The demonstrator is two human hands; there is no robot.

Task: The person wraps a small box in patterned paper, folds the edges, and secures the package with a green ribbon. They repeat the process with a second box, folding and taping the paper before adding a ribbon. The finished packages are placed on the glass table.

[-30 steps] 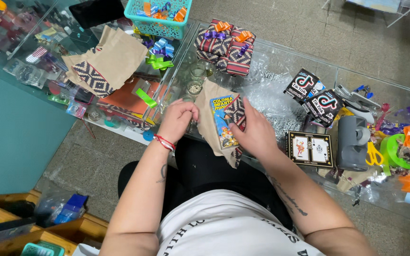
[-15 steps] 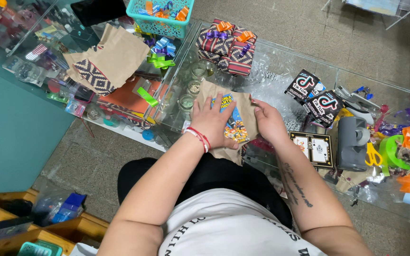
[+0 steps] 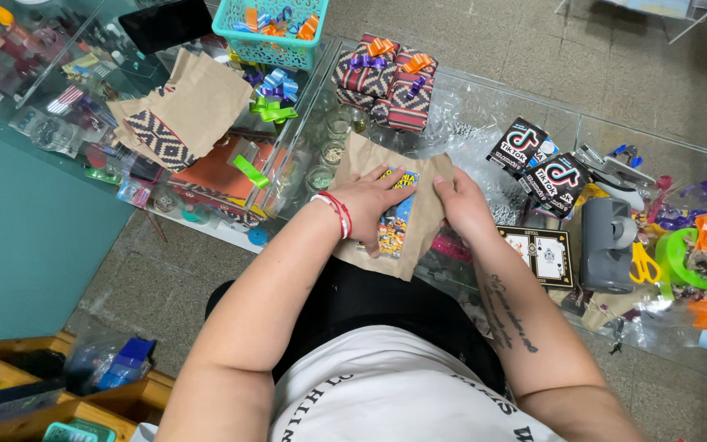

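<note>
The left hand (image 3: 366, 199) lies flat and open on a colourful small box (image 3: 393, 217), pressing it down so it does not slide on the brown paper sheet (image 3: 419, 225). The right hand (image 3: 461, 205) pinches the right edge of this paper and folds it over the box — the fingers closed on the paper. Box and paper rest on the glass bench (image 3: 484, 115), just in front of the person. Behind them stand wrapped gifts with bows (image 3: 386, 78); a teal basket (image 3: 267, 37) holds more bows, within easy reach.

Glass counter (image 3: 484, 115) over grey speckled tile floor (image 3: 493, 37)
</note>
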